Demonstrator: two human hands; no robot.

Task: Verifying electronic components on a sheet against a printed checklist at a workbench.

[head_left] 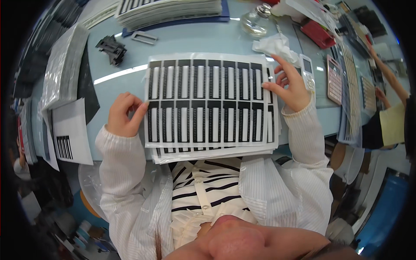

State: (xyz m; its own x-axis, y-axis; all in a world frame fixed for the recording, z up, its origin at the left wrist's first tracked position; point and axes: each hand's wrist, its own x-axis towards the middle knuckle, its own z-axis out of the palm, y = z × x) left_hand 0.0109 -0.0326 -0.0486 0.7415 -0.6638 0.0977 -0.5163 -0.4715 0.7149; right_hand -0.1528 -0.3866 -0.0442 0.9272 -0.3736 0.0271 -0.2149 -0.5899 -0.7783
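Observation:
A stack of white sheets (208,100) printed with two rows of black frame-shaped labels lies in front of me, overhanging the table's near edge. My left hand (125,115) is at the top sheet's left edge, fingers curled, with thumb and forefinger tips together on that edge. At the opposite side my right hand (289,82) has its thumb tip on the sheet's right edge. Its forefinger stretches toward the far corner, apart from the thumb, and the other fingers are loosely bent. Lower sheets stick out a little at the right and near sides.
Farther back are a thick sheet stack (173,15), a black clip-like part (112,50), a small pale frame (144,37) and a glass bottle (256,21). Crumpled tissue (275,45), a white handheld device (307,69) and a pink calculator (334,80) lie right. Wrapped sheets (67,67) stand left.

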